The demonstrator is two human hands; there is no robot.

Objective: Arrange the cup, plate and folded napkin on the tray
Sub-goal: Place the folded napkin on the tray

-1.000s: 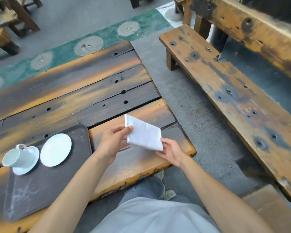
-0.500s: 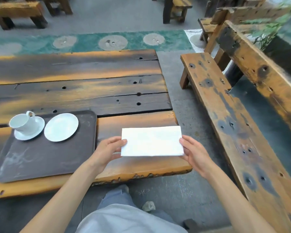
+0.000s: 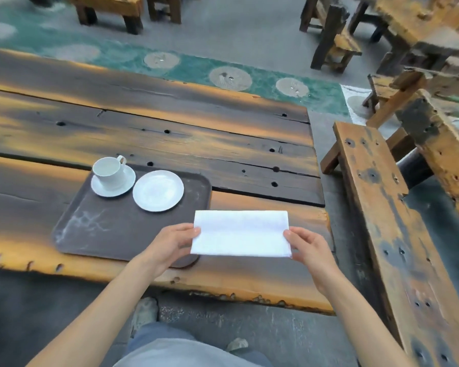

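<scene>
1. The left hand point(image 3: 170, 242) and right hand point(image 3: 309, 247) each pinch one short end of the folded napkin point(image 3: 240, 233) — fingers clamped on it, holding it flat, just right of the tray point(image 3: 112, 231).
2. On the tray's far end, the cup point(image 3: 109, 169) sits on a saucer point(image 3: 113, 184); the plate point(image 3: 158, 190) lies just beside it.
3. The tray rests on the wooden counter point(image 3: 170, 123).
</scene>
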